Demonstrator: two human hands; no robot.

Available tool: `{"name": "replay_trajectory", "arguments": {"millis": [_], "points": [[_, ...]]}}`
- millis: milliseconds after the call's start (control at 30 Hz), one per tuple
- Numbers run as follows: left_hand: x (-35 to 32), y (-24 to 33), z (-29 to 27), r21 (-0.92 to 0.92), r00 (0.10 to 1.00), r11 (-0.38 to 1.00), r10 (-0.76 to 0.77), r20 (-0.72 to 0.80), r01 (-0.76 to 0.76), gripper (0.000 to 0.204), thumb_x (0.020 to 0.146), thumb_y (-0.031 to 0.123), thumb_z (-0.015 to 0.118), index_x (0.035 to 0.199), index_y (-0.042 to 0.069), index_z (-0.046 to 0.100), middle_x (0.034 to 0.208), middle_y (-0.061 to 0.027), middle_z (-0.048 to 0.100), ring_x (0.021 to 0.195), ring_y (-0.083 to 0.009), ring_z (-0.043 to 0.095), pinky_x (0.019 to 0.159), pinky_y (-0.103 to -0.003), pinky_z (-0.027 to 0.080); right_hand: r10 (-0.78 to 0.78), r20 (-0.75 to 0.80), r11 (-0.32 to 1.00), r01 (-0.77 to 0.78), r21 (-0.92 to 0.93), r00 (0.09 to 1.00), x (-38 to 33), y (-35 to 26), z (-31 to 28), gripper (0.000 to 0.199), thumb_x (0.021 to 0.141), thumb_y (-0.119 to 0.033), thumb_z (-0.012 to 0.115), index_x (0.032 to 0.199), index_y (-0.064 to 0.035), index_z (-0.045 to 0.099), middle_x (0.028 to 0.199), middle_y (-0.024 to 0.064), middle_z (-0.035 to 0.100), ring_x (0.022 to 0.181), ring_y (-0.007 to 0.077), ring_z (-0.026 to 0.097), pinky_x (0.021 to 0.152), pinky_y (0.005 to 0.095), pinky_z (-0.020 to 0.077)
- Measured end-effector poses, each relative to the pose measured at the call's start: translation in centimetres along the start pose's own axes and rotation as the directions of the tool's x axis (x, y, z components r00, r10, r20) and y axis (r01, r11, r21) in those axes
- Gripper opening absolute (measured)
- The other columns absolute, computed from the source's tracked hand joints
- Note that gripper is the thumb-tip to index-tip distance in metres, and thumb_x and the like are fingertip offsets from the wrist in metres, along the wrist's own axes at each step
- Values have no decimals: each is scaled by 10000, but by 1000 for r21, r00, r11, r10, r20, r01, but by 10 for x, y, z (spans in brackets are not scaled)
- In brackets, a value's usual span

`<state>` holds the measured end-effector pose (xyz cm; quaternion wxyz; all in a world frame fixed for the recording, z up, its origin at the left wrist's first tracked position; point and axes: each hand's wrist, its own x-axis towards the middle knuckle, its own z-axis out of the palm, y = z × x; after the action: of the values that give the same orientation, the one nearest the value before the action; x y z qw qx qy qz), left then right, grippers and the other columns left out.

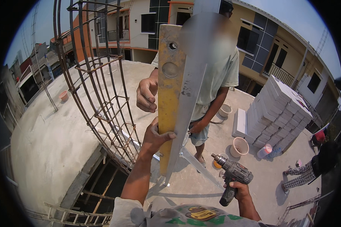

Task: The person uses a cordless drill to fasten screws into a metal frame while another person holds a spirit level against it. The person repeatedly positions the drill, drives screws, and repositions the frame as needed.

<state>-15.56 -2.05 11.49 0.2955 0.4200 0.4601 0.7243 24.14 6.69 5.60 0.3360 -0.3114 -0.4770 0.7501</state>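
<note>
My left hand [156, 139] is wrapped round a worn yellow spirit level [168, 102], its thumb across the face. The level stands upright along a tall silver metal profile [188, 96], which leans slightly. In my right hand [240, 190] is a black cordless drill [236, 172], its chuck pointing up and left, apart from the profile. A thin metal brace [201, 167] slopes from the profile's lower part down to the right. Facing me behind the profile stands a co-worker in a pale shirt [212, 89]; one of their hands [147, 95] is half curled beside the level.
A tall rebar cage [102, 83] rises at left, near an opening in the slab with a ladder [77, 215] below. Stacked white blocks [274, 113], a bucket [239, 147] and a lidded container [264, 151] stand at right. Another person in checked trousers [300, 175] is far right.
</note>
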Motion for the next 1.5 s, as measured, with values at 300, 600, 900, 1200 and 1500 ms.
{"name": "replay_trajectory", "arguments": {"millis": [300, 600, 900, 1200, 1500], "points": [[27, 5, -25, -60, 932, 989, -106, 346, 134, 536, 801, 270, 846, 1195, -15, 623, 1068, -76, 703, 967, -165, 667, 873, -304, 532, -113, -386, 958, 203, 202, 915, -70, 74, 75, 650, 645, -30, 688, 1284, -26, 567, 1095, 176, 661, 870, 282, 676, 732, 400, 594], [24, -6, -25, -195, 905, 969, -59, 421, 154, 427, 846, 218, 816, 1169, 13, 626, 1049, -56, 700, 948, -141, 659, 849, -286, 534, -45, -571, 948, 215, 234, 820, -134, 136, 133, 593, 666, -33, 670, 1251, -12, 584, 1072, 166, 668, 813, 268, 675, 714, 381, 590], [10, -28, -32, -68, 919, 995, -41, 392, 73, 526, 832, 254, 832, 1232, 4, 600, 1085, -54, 694, 967, -146, 652, 865, -295, 526, -62, -625, 959, 221, 180, 778, -137, 150, 130, 557, 675, -51, 667, 1228, -20, 602, 1066, 148, 674, 785, 256, 674, 705, 374, 583], [22, -6, -28, -135, 923, 988, 117, 368, -72, 683, 799, 321, 860, 1318, 5, 546, 1160, -85, 667, 1070, -186, 637, 932, -298, 502, -50, -615, 958, 212, 192, 787, -129, 152, 128, 567, 673, -32, 672, 1236, -22, 606, 1051, 147, 675, 786, 261, 675, 719, 375, 582], [30, 17, -20, -69, 919, 995, -34, 393, 66, 689, 777, 370, 870, 1260, 3, 543, 1145, -81, 668, 1040, -178, 640, 930, -311, 502, -97, -642, 941, 280, 188, 760, -128, 152, 127, 572, 684, 11, 669, 1251, -26, 598, 1052, 143, 680, 810, 256, 675, 725, 369, 587]]}}
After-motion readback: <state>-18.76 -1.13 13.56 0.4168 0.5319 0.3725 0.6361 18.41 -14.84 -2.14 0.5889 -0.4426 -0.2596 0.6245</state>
